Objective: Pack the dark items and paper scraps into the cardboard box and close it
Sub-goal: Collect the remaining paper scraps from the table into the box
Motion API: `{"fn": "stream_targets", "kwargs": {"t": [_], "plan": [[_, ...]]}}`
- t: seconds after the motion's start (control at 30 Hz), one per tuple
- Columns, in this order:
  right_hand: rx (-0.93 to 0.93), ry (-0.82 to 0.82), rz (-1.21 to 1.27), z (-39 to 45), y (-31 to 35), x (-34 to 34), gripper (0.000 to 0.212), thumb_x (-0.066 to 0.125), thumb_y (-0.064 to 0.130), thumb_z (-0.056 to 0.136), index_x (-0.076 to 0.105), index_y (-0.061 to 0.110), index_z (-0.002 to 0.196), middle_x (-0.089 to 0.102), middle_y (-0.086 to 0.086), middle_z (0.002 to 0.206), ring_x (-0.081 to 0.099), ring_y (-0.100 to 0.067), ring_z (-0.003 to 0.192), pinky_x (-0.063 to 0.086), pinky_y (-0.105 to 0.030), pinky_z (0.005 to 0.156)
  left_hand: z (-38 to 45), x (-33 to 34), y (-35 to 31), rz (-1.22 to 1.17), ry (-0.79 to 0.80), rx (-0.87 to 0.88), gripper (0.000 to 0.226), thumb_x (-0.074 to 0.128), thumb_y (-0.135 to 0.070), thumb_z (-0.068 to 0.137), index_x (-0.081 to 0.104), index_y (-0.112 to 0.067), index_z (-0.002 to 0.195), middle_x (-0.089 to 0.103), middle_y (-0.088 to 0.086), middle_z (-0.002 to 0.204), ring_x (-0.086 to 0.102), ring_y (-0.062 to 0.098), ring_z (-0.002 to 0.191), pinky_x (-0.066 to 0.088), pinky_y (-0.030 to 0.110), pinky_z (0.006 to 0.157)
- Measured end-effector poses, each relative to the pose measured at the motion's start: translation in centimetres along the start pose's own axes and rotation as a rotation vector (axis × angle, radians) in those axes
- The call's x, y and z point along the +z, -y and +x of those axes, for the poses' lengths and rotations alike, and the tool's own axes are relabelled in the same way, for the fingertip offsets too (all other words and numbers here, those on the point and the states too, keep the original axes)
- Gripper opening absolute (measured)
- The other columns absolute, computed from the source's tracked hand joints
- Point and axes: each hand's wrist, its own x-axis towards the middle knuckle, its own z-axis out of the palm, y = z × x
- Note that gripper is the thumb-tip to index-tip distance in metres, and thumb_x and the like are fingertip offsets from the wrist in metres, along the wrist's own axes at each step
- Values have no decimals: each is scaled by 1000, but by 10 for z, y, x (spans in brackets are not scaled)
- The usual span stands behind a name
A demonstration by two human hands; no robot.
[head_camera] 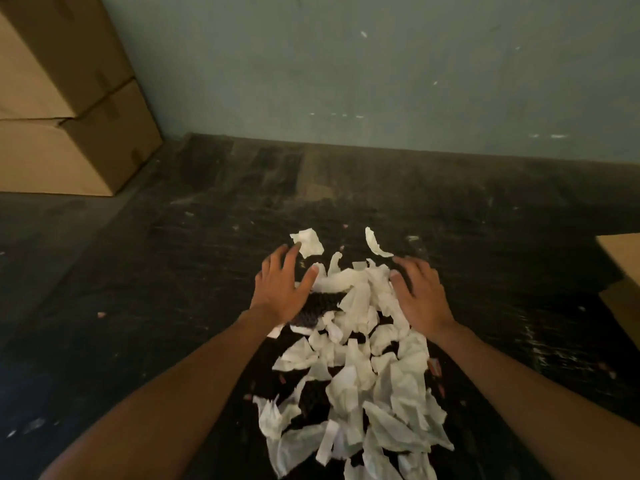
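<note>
Gathering step: both hands reach to the far end of a heap of white paper scraps (360,375) on the dark floor (173,271), apparently to rake it together; nothing looks packed yet.
Left hand (282,285): fingers spread and straight, palm down at the heap's left edge, gripping nothing.
Right hand (420,292): fingers loosely extended, lying on the heap's right edge, gripping nothing.
Dark items: one textured dark piece (320,306) shows just beside the left hand, half under scraps; more dark patches show through lower down, too buried to identify.
Strays: two scraps (308,242) lie just beyond the fingertips.
Cardboard box (623,271): only a corner shows at the right edge, apart from the heap; whether it is open cannot be told.
Stacked cartons (62,98): far left, against the wall.
Next move: likely calls for sweeping inward, scooping from below, carrying rightward.
</note>
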Motion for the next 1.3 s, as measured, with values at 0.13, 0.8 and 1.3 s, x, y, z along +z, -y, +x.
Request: {"fn": "stream_targets", "kwargs": {"t": [0.13,0.8,1.3], "plan": [[34,210,-85,75,-3,18,52,30,51,99,32,32,147,19,-1,159,13,-25,146,18,-55,116,64,18,-1,-15,140,-60,69,34,-62,95,14,-32,153,9,3,163,9,30,149,19,55,117],[10,848,129,57,-4,7,60,33,67,89,44,35,140,46,10,143,43,-10,130,36,-31,104,53,26,3,-39,588,32,96,14,-91,73,28,-36,150,31,-3,157,28,19,144,25,49,117],[-259,731,-358,-55,-4,-35,131,68,83,48,-25,58,137,-37,11,152,-29,-23,141,-7,-64,109,-94,-6,6,322,496,421,140,55,-95,46,-37,-44,139,-44,-4,150,-37,34,139,-16,58,113]]}}
